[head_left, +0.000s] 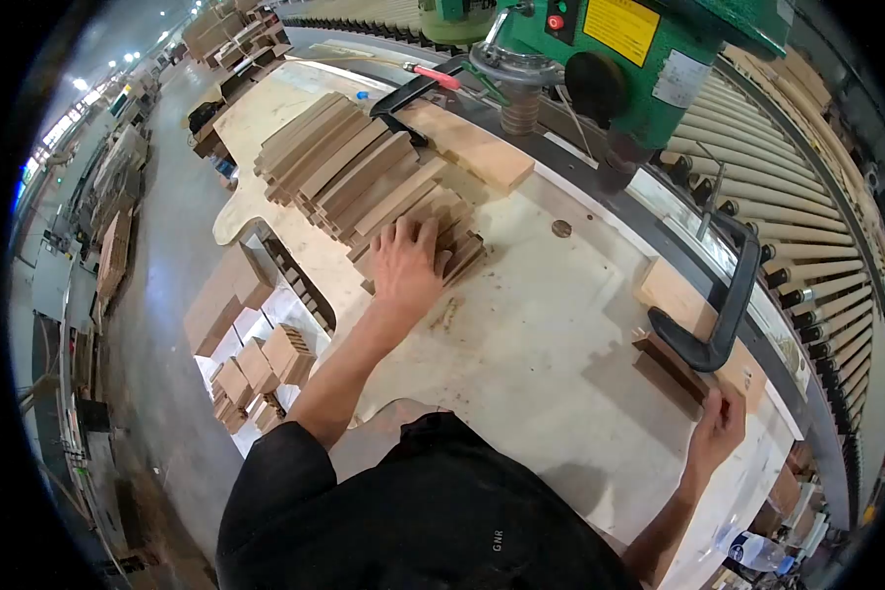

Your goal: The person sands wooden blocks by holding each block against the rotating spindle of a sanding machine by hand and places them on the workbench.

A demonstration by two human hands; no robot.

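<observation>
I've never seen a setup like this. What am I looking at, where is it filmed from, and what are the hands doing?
There is no robot here: these are a person's two bare hands. The single picture comes from a camera worn on the head, looking forward and down.

On the pale worktable lies a long row of wooden strips. The left hand is on the near end of that row. The right hand has its fingers at the end of a darker wooden piece, next to a black clamp. Whether either hand grips firmly, I cannot tell.

The green machine overhead looks like a woodworking tool, though its cutting end is unclear. Beyond the table are rows of rollers.
</observation>
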